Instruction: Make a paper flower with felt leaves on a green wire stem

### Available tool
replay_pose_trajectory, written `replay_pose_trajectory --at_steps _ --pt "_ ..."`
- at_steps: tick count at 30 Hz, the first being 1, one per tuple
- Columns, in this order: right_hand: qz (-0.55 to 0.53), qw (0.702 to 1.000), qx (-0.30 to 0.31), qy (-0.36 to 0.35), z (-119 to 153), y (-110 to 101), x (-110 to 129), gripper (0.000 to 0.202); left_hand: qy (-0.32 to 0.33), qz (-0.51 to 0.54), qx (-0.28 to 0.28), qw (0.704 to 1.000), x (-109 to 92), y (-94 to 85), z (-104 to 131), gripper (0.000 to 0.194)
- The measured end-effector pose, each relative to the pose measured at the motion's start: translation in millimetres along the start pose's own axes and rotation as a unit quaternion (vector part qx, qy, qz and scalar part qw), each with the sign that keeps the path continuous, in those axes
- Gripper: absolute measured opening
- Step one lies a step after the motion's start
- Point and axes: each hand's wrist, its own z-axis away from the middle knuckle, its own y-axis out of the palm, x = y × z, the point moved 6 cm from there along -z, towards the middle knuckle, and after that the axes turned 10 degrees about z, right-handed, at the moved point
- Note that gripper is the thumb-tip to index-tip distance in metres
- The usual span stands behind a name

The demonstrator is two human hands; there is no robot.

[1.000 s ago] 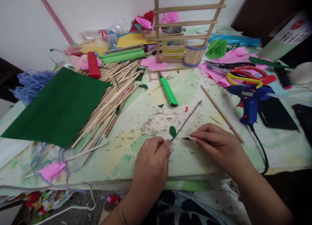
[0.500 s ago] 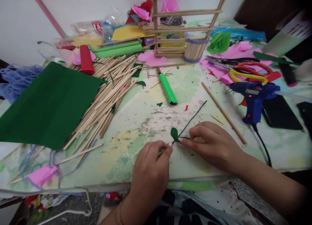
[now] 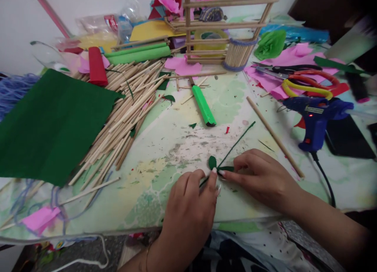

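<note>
1. A pale, smooth wall (image 3: 17, 20) backs the tabletop (image 3: 118, 209), which is patterned in green and cream, stained, and strewn with scraps (image 3: 192, 125).
2. At left, a flat, matte dark green sheet (image 3: 59, 126) overlaps a loose heap of slim wooden sticks (image 3: 129, 118).
3. A ladder-like wooden frame (image 3: 229, 2) stands at the back, beside a stick-walled cylinder (image 3: 237, 56) edged in blue.
4. The left hand (image 3: 190, 201) has its grip pinched closed on a thin green stem (image 3: 237, 144) near the tabletop's front, slanting away rightward.
5. The right hand (image 3: 265, 175) has a fingertip grip, closed on a narrow leaf (image 3: 228, 169) just beside the stem.
6. A rounded leaf (image 3: 212, 162) sits next to the stem.
</note>
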Motion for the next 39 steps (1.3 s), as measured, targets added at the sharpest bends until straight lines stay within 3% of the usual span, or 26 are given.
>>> replay_pose_trajectory --at_steps 5,9,11,16,31,39 --pt "0.01 1.0 -0.009 0.012 4.7 -8.5 0.6 0.016 0.011 0.002 -0.001 1.0 1.0 0.3 1.5 0.027" --pt "0.042 0.988 -0.046 0.14 24.2 -24.2 -2.8 0.025 0.016 -0.003 -0.012 1.0 0.1 0.2 1.1 0.026" --pt "0.034 0.984 -0.034 0.17 33.6 -24.1 3.8 0.03 0.024 -0.013 -0.015 1.0 -1.5 0.4 0.8 0.025" --pt "0.023 0.986 0.023 0.164 36.1 -8.7 24.9 0.033 0.041 -0.031 -0.016 0.999 -3.7 0.4 1.8 0.025" --pt "0.071 0.988 -0.011 0.134 39.2 -4.5 30.8 0.029 0.033 -0.027 -0.015 0.999 -2.4 -0.2 3.0 0.026" --pt "0.076 0.995 0.006 0.071 34.0 -2.8 36.2 0.029 0.035 -0.029 -0.019 0.999 -2.7 0.3 4.6 0.024"
